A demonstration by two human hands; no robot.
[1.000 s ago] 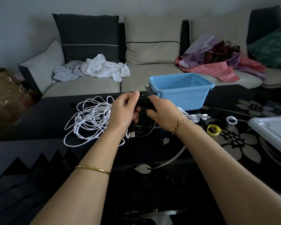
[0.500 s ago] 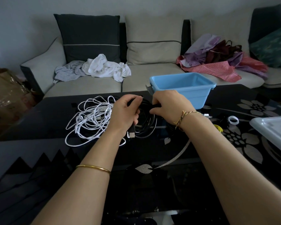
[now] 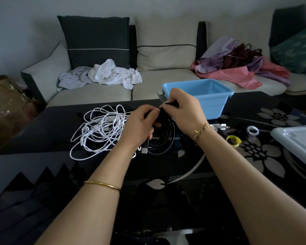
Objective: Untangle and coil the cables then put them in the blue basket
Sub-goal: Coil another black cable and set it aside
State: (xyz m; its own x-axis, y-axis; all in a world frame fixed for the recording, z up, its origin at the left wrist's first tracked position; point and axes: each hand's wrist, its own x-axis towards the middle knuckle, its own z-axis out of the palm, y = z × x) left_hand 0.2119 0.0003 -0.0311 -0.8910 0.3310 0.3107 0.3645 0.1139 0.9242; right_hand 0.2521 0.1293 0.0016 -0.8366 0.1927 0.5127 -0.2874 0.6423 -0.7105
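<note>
At the middle of the tabletop, toward its far edge, the black cable is gathered into a coil, its lower loops at the glass. The left hand grips the coil's left side, fingers curled round the strands; a USB plug hangs below it. The right hand pinches a black end or strap at the coil's top; which one cannot be told. The white cable lies tangled just left of the coil. The blue basket stands at the far edge, right of centre. A yellow strap ring lies nearer the right edge.
</note>
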